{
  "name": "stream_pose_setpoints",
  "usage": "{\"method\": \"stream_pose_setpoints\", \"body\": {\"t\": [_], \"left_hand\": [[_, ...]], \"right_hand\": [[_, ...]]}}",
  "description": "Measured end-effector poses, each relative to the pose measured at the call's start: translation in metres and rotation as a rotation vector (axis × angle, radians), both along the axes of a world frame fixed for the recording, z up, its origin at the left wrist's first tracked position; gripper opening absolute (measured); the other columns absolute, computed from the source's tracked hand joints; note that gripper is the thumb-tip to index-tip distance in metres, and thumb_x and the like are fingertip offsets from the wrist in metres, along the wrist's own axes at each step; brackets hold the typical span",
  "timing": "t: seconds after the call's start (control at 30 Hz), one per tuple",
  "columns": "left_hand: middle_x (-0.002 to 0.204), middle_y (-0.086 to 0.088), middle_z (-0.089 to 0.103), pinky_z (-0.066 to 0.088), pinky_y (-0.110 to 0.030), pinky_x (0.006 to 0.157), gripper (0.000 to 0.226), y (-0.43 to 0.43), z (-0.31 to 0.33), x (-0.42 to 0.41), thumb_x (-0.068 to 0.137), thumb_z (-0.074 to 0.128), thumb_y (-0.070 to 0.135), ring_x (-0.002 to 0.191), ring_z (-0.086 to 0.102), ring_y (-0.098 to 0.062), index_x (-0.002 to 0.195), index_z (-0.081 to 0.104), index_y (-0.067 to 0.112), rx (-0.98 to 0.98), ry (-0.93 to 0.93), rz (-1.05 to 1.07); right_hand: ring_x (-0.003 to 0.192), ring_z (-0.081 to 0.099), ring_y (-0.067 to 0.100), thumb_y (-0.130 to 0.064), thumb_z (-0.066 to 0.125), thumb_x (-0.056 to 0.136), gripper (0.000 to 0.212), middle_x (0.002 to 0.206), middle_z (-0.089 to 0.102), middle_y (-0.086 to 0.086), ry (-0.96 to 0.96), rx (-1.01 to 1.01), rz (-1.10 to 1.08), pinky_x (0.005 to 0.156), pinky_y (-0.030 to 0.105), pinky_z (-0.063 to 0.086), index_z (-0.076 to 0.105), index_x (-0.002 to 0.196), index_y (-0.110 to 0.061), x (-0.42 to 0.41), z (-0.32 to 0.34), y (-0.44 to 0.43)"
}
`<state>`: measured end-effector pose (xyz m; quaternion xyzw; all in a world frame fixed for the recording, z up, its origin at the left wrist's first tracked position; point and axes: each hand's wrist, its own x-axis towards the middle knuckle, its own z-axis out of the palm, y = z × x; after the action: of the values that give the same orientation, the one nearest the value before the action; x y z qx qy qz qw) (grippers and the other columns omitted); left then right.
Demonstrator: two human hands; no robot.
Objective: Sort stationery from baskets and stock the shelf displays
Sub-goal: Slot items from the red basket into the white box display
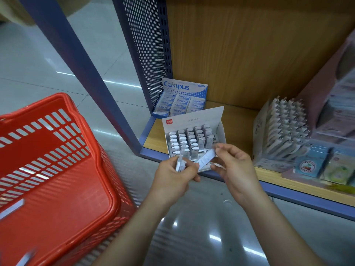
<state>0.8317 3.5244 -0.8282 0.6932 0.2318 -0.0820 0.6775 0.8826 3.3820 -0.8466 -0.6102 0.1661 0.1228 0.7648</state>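
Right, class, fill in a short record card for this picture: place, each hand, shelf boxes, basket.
Place: wooden shelf with blue metal edge
Left hand: grips a few small white packs
Right hand: pinches one slim white pack
Front box: white cardboard display box holding rows of white packs, on the shelf
Back box: blue Campus carton behind the white box
Far right: display of grey pens
Basket: red plastic basket on the floor, left of the shelf

The grey floor point(48, 60) is shiny, and bright lights gleam on it. A blue metal post point(76, 64) and a side panel full of little holes point(148, 45) hold a wooden shelf point(240, 120) with a wooden back wall point(249, 54).
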Motion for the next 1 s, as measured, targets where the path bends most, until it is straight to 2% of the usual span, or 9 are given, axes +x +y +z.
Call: {"method": "stream_pose_setpoints", "body": {"t": [0.1, 0.17, 0.23, 0.4, 0.47, 0.57, 0.67, 0.83, 1.0], "left_hand": [[0.057, 0.001, 0.061, 0.039, -0.023, 0.048, 0.020, 0.002, -0.002, 0.002, 0.082, 0.071, 0.024, 0.045, 0.042, -0.007, 0.069, 0.059, 0.015, 0.464, -0.080, -0.099], [0.052, 0.007, 0.052, 0.034, -0.017, 0.048, 0.024, 0.002, 0.000, 0.004, 0.081, 0.070, 0.031, 0.048, 0.044, -0.005, 0.067, 0.054, 0.021, 0.634, -0.130, -0.198], [0.054, 0.008, 0.050, 0.032, -0.016, 0.048, 0.024, 0.002, 0.000, 0.005, 0.082, 0.069, 0.035, 0.051, 0.045, -0.005, 0.069, 0.054, 0.022, 0.697, -0.166, -0.260], [0.061, 0.011, 0.059, 0.042, -0.020, 0.054, 0.022, 0.001, 0.000, 0.009, 0.080, 0.075, 0.034, 0.056, 0.050, -0.004, 0.072, 0.057, 0.024, 0.557, -0.189, -0.223], [0.065, 0.007, 0.063, 0.045, -0.025, 0.057, 0.022, 0.002, 0.001, 0.014, 0.079, 0.077, 0.035, 0.058, 0.054, -0.007, 0.076, 0.059, 0.021, 0.501, -0.187, -0.138], [0.062, 0.004, 0.064, 0.045, -0.024, 0.054, 0.020, 0.011, -0.002, 0.024, 0.081, 0.075, 0.026, 0.057, 0.059, -0.012, 0.075, 0.057, 0.020, 0.471, -0.156, 0.080], [0.059, 0.006, 0.061, 0.040, -0.017, 0.049, 0.019, 0.020, -0.010, 0.029, 0.084, 0.072, 0.022, 0.049, 0.052, -0.003, 0.073, 0.056, 0.019, 0.512, -0.128, 0.156], [0.060, 0.007, 0.060, 0.041, -0.020, 0.051, 0.020, 0.019, -0.021, 0.030, 0.084, 0.071, 0.023, 0.051, 0.052, -0.005, 0.072, 0.055, 0.022, 0.514, -0.104, 0.121], [0.060, 0.005, 0.058, 0.043, -0.027, 0.053, 0.015, 0.015, -0.022, 0.035, 0.084, 0.069, 0.015, 0.052, 0.049, -0.013, 0.075, 0.058, 0.021, 0.422, -0.132, 0.048]], "right_hand": [[0.084, 0.054, 0.003, -0.003, 0.070, 0.082, 0.038, 0.104, 0.059, -0.007, -0.461, -0.621, 0.210, 0.076, 0.013, 0.043, 0.069, 0.106, -0.032, 0.000, 0.005, -0.017], [0.086, 0.055, 0.000, -0.006, 0.071, 0.082, 0.034, 0.101, 0.061, -0.018, -0.641, -0.745, 0.483, 0.074, 0.008, 0.038, 0.072, 0.108, -0.027, -0.001, 0.013, -0.018], [0.087, 0.058, 0.000, -0.008, 0.071, 0.085, 0.027, 0.095, 0.065, -0.018, -0.675, -0.792, 0.640, 0.074, 0.012, 0.041, 0.074, 0.106, -0.025, -0.002, 0.014, -0.015], [0.072, 0.059, 0.005, -0.015, 0.074, 0.085, 0.013, 0.082, 0.066, -0.010, -0.596, -0.764, 0.715, 0.066, 0.016, 0.044, 0.071, 0.088, -0.027, 0.005, 0.014, -0.020], [0.064, 0.061, 0.009, -0.007, 0.070, 0.087, 0.020, 0.077, 0.066, -0.006, -0.480, -0.608, 0.583, 0.063, 0.021, 0.050, 0.065, 0.082, -0.026, 0.012, 0.012, -0.023], [0.066, 0.069, 0.016, 0.001, 0.062, 0.091, 0.029, 0.080, 0.068, 0.007, -0.353, -0.458, 0.284, 0.067, 0.028, 0.058, 0.059, 0.088, -0.028, 0.029, 0.000, -0.026], [0.070, 0.071, 0.016, 0.000, 0.061, 0.092, 0.032, 0.075, 0.071, 0.001, -0.396, -0.519, 0.245, 0.072, 0.033, 0.059, 0.056, 0.088, -0.031, 0.037, -0.014, -0.019], [0.076, 0.072, 0.011, 0.000, 0.061, 0.092, 0.029, 0.079, 0.072, -0.001, -0.428, -0.592, 0.255, 0.079, 0.032, 0.059, 0.059, 0.090, -0.030, 0.037, -0.025, -0.007], [0.085, 0.064, 0.009, -0.011, 0.066, 0.091, 0.024, 0.094, 0.070, -0.003, -0.489, -0.816, 0.390, 0.082, 0.018, 0.049, 0.070, 0.114, -0.014, 0.047, -0.021, -0.009]]}}
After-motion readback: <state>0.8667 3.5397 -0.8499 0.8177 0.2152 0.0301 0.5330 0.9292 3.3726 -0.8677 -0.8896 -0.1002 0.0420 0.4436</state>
